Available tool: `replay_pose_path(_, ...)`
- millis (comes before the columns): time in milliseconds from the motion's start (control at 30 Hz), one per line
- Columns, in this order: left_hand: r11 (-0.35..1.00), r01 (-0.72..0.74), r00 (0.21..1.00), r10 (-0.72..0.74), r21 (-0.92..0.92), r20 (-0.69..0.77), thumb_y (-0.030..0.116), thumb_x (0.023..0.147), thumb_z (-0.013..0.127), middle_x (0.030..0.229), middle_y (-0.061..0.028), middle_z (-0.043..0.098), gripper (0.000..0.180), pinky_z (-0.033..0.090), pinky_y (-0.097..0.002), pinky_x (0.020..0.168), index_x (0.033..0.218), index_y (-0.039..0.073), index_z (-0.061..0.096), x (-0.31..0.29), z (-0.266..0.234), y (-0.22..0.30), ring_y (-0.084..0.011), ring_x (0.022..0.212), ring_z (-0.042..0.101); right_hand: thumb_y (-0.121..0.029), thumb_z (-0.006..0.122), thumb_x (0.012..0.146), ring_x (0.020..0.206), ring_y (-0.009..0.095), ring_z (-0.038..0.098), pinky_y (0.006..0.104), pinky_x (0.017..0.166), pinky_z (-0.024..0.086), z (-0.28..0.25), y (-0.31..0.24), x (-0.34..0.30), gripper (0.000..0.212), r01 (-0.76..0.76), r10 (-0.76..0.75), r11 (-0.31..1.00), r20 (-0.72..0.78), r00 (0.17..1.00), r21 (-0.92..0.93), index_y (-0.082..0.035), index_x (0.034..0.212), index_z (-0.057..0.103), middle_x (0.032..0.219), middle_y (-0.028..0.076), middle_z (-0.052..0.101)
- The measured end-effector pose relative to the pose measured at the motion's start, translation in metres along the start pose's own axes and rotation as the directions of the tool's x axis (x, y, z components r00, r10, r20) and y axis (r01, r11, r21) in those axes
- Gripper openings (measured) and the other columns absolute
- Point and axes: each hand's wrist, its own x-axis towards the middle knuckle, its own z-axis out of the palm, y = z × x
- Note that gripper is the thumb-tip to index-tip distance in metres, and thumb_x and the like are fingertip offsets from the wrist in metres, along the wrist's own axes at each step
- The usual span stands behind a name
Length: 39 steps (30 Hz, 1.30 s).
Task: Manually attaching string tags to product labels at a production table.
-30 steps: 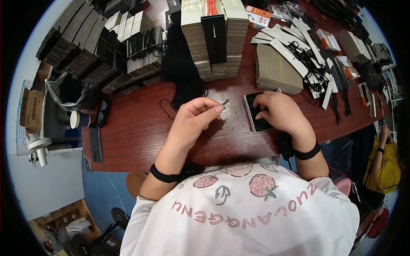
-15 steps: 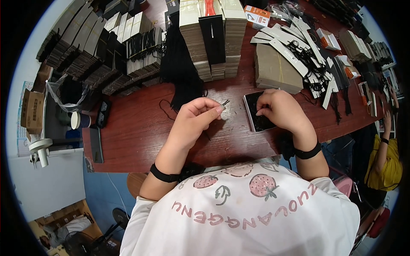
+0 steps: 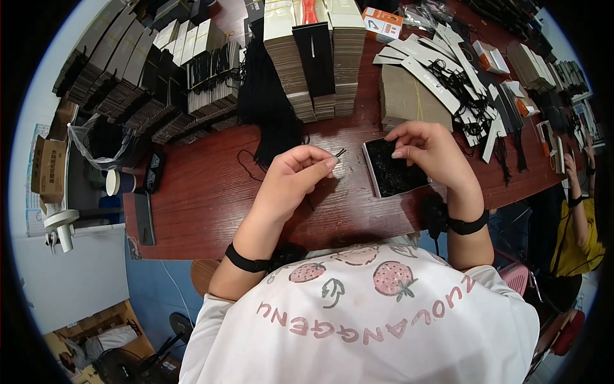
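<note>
My left hand [image 3: 297, 169] is closed in a pinch on a thin black cord [image 3: 341, 152], whose two short ends stick out past the fingertips. Most of that cord is hidden behind the hand. To its right, a shallow white-edged box [image 3: 403, 182] holds a heap of small black pieces, too fine to make out singly. Over the far part of this box hovers my right hand [image 3: 425, 144], thumb and forefinger apart, with nothing visible between them. A large bundle of black cords [image 3: 272, 109] lies beyond my left hand, one loose strand curling toward me.
Tall stacks of card tags [image 3: 348, 70] stand ahead, with a brown stack [image 3: 412, 96] beside them. White tags with black cords [image 3: 457, 89] lie piled at the right. More bundled stacks [image 3: 109, 64] fill the far left, near a paper cup [image 3: 120, 182] and a phone [image 3: 144, 217].
My right hand has risen away from the black pieces in the box, and its thumb and forefinger have parted. My left hand keeps its pinch on the cord, almost still.
</note>
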Motion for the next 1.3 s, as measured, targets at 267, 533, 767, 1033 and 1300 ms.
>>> replay_pose_path(267,0.999,-0.043,0.999,0.044,-0.030,0.016,0.011,0.086,0.064,0.074,-0.0005,0.059,0.011,0.027,-0.0156,0.046,0.093,0.003,0.063,0.000,0.010,0.005,-0.0008,0.054,0.039,0.001,0.062,0.083,0.063,0.007,0.059,0.0177,0.052,0.043,0.027,-0.013,0.006,0.013,0.122,-0.117,0.900,-0.037,0.992,0.419,0.000,0.095,0.066,0.078,0.003,0.065)
replay_pose_path(533,0.999,-0.038,0.999,0.038,-0.033,-0.004,0.010,0.087,0.063,0.073,-0.0007,0.059,0.010,0.027,-0.0158,0.046,0.093,0.003,0.063,-0.002,0.003,0.004,-0.0007,0.053,0.039,0.003,0.067,0.078,0.075,0.010,0.061,0.0211,0.065,0.049,0.052,-0.018,0.005,0.009,0.250,-0.191,0.870,-0.177,0.965,0.424,0.002,0.086,0.068,0.085,0.007,0.066)
replay_pose_path(767,0.996,-0.024,1.000,0.024,-0.085,0.000,0.010,0.087,0.062,0.075,-0.0011,0.059,0.009,0.026,-0.0158,0.045,0.092,0.003,0.062,-0.002,0.001,0.003,-0.0006,0.053,0.039,0.004,0.069,0.076,0.076,0.010,0.061,0.0211,0.068,0.050,0.059,-0.013,0.003,0.008,0.273,-0.226,0.851,-0.157,0.961,0.448,0.003,0.083,0.067,0.087,0.007,0.066)
replay_pose_path(1033,0.994,-0.016,1.000,0.016,-0.104,-0.002,0.010,0.087,0.063,0.074,-0.0014,0.059,0.009,0.026,-0.0158,0.045,0.092,0.003,0.062,-0.002,-0.002,0.001,-0.0006,0.053,0.039,0.004,0.068,0.077,0.078,0.010,0.061,0.0216,0.068,0.050,0.060,-0.014,0.003,0.007,0.275,-0.220,0.854,-0.172,0.960,0.442,0.003,0.083,0.066,0.087,0.007,0.066)
replay_pose_path(1300,0.992,-0.023,1.000,0.024,-0.123,0.008,0.010,0.087,0.063,0.075,-0.0018,0.059,0.009,0.028,-0.0154,0.046,0.093,0.003,0.062,-0.002,-0.003,0.000,-0.0008,0.053,0.040,0.004,0.067,0.077,0.078,0.010,0.061,0.0215,0.066,0.049,0.059,-0.013,0.005,0.007,0.296,-0.262,0.872,-0.139,0.955,0.389,0.003,0.084,0.066,0.087,0.007,0.066)
